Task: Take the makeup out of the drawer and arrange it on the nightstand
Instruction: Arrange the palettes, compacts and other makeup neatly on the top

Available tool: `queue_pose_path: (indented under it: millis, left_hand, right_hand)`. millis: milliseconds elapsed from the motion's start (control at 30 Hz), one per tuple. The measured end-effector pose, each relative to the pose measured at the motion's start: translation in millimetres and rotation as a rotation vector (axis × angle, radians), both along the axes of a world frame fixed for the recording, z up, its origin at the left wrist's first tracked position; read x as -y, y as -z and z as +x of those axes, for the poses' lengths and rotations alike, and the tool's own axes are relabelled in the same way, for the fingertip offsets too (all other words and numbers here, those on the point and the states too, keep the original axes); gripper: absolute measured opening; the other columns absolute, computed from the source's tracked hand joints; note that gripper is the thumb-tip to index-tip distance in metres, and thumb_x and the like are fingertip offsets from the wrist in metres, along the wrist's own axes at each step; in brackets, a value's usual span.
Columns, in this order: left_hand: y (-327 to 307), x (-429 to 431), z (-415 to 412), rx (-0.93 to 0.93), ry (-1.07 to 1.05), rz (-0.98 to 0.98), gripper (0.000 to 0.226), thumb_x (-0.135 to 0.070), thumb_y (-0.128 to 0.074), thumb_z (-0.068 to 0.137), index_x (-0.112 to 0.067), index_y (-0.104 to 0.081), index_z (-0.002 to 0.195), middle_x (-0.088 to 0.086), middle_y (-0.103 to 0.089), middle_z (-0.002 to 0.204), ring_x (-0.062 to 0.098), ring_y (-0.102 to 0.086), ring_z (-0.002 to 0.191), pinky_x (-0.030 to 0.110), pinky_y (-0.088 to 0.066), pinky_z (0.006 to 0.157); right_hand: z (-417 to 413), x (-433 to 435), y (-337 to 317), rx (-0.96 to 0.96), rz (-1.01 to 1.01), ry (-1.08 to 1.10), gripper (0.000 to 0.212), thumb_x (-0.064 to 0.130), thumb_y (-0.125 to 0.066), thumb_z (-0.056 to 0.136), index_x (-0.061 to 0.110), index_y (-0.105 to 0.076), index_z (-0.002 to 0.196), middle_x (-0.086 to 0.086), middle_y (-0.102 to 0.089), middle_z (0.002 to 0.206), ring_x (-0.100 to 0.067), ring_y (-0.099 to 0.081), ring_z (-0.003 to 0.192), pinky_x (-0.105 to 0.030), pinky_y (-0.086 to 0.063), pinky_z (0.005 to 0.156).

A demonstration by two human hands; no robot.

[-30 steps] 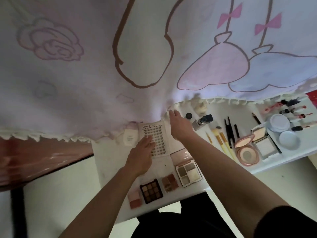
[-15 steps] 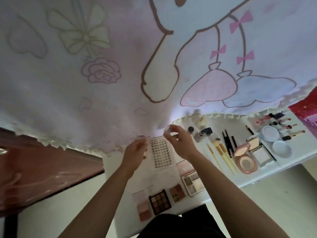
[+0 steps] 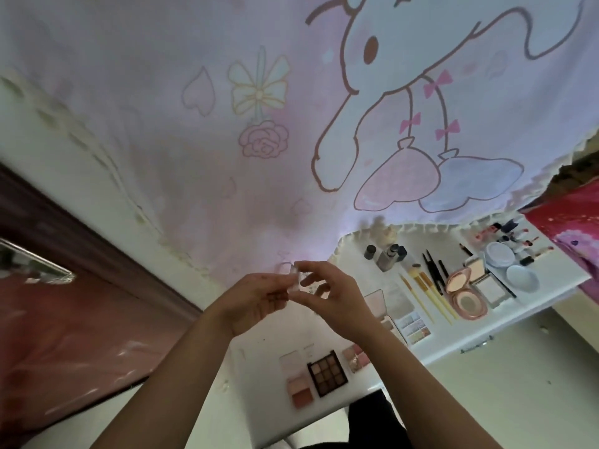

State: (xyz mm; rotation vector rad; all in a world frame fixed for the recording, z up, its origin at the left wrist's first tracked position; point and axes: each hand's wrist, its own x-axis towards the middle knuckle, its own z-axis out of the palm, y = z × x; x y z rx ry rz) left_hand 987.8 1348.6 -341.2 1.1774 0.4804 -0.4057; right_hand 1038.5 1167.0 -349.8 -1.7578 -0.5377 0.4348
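My left hand (image 3: 256,298) and my right hand (image 3: 334,298) meet above the white nightstand top (image 3: 460,345), both pinching a small clear item (image 3: 294,277) between their fingertips; what it is stays too blurred to tell. Below the hands lie a dark eyeshadow palette (image 3: 327,372), a pink blush palette (image 3: 299,380) and a small reddish palette (image 3: 355,358). To the right sit an open pale palette (image 3: 411,324), yellow-handled brushes (image 3: 428,296), a round pink compact (image 3: 466,298) and white puffs (image 3: 499,256).
A pink cartoon-print bedspread (image 3: 291,124) with a lace edge hangs over the back of the nightstand. Small bottles (image 3: 389,256) and lipsticks (image 3: 528,251) stand near the back. A dark wooden bed frame (image 3: 81,254) lies left, red fabric (image 3: 570,228) far right.
Both hands lifted off the lash sheet and came together in the air around a small clear item. The camera tilted up, showing more bedspread.
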Motion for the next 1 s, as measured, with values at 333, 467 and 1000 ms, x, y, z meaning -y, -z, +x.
queue_pose_path:
  millis: [333, 467, 1000]
  left_hand:
    - [7.5, 5.5, -28.0, 0.118, -0.290, -0.177, 0.043, -0.022, -0.078, 0.074, 0.001, -0.071, 0.110, 0.013, -0.070, 0.113, 0.020, -0.066, 0.101, 0.027, -0.056, 0.087]
    - [3.5, 9.1, -30.3, 0.238, -0.379, -0.177, 0.051, -0.008, -0.077, 0.067, -0.007, -0.068, 0.117, 0.013, -0.068, 0.121, 0.022, -0.066, 0.110, 0.026, -0.055, 0.090]
    - [12.6, 24.0, -34.1, 0.121, -0.409, -0.070, 0.028, -0.018, -0.070, 0.081, -0.002, -0.074, 0.104, 0.014, -0.073, 0.101, 0.021, -0.070, 0.085, 0.028, -0.059, 0.074]
  right_hand:
    - [-20.7, 1.4, 3.0, 0.104, 0.020, 0.231, 0.023, 0.024, -0.086, 0.075, 0.025, -0.071, 0.093, 0.011, -0.067, 0.099, -0.007, -0.068, 0.085, -0.017, -0.053, 0.070]
    - [-25.4, 11.2, 4.3, -0.152, 0.111, 0.233, 0.011, 0.022, -0.078, 0.085, 0.025, -0.077, 0.095, 0.004, -0.072, 0.097, -0.010, -0.071, 0.084, -0.027, -0.057, 0.076]
    - [-44.2, 18.0, 16.2, -0.650, 0.357, 0.222, 0.039, 0.000, -0.071, 0.087, 0.014, -0.064, 0.123, -0.012, -0.072, 0.091, -0.028, -0.072, 0.093, -0.032, -0.058, 0.083]
